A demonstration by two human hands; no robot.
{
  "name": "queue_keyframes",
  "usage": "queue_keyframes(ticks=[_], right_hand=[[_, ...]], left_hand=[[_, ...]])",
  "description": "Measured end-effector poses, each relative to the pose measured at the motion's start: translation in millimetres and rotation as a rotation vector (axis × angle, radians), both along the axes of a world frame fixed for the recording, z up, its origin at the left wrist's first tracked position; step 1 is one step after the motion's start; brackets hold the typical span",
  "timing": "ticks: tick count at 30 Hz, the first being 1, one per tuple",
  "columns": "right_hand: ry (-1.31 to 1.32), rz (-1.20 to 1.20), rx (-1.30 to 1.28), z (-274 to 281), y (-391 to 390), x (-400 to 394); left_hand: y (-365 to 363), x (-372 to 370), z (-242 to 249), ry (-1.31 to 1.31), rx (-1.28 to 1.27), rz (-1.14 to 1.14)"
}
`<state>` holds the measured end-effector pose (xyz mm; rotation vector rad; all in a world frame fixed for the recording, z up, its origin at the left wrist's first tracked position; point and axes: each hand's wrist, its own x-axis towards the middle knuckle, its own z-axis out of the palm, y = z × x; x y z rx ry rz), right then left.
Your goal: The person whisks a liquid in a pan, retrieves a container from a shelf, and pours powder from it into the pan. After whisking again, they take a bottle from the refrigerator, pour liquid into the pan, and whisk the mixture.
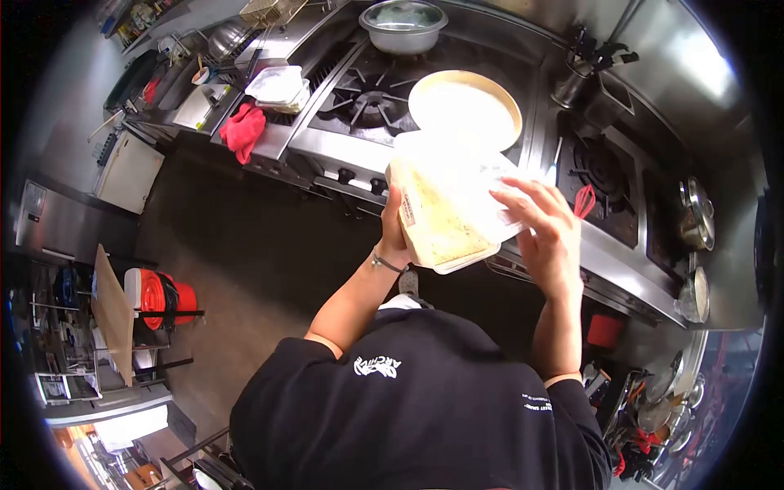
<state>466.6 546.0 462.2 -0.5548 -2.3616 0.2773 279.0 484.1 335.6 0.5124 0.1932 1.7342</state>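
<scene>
A clear plastic container (441, 229) of pale yellow, crumbly-looking food is tilted in front of me, over the stove's front edge. My left hand (394, 224) is wrapped round its left side, with the thumb along the wall. At its right, the fingers of my right hand (547, 233) are bent over a translucent lid (508, 219), pinching its edge. Bright glare washes out the top of the container and much of the lid. Just beyond stands a wide round pan (510, 98) with a tan rim and white-looking contents, partly overexposed.
A grey metal bowl (402, 41) stands at the back of the stove, behind a bare burner (372, 102). Left of it are stacked plastic containers (278, 86) and a red cloth (242, 131). A red whisk (585, 201) lies by the right burner (603, 167).
</scene>
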Motion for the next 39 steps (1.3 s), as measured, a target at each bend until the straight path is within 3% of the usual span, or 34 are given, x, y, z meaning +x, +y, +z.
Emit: queue_keyframes(ticks=[5, 7, 10, 12, 14, 17, 22, 26, 28, 34, 39], right_hand=[[0.038, -0.023, -0.03, 31.0, 57.1, -50.3], [0.065, -0.053, 0.003, 34.6, 77.5, -62.3], [0.227, -0.055, -0.061, 17.9, 98.7, -68.8], [0.295, -0.039, -0.263, -8.1, 99.3, -68.6], [0.562, 0.04, -0.594, -23.9, 82.4, -78.4], [0.53, -0.064, -0.727, -19.5, 75.7, -75.3], [0.405, -0.136, -0.69, -15.7, 90.0, -73.1], [0.414, -0.218, -0.76, -19.5, 105.0, -77.9], [0.412, -0.237, -0.786, -24.3, 108.2, -79.8], [0.433, -0.272, -0.824, -32.0, 116.3, -88.7], [0.442, -0.282, -0.81, -32.6, 117.2, -99.1]], left_hand=[[41.5, -67.2, 11.4, 0.053, -0.042, -0.103], [56.5, -91.3, 11.0, -0.061, -0.058, -0.224], [75.1, -112.5, -1.9, -0.05, -0.059, -0.143], [86.6, -119.4, -5.6, -0.058, -0.041, -0.061], [95.1, -124.1, -14.2, -0.075, -0.03, 0.032], [104.8, -126.4, -30.5, 0.0, 0.011, 0.146], [130.1, -121.5, -63.7, 0.12, 0.05, 0.25], [139.7, -110.2, -47.9, 0.18, 0.038, 0.254], [142.9, -98.8, -26.8, 0.124, -0.063, 0.433], [147.7, -85.2, -22.0, 0.019, -0.114, 0.412], [148.3, -77.9, -22.2, 0.084, -0.141, 0.452]])
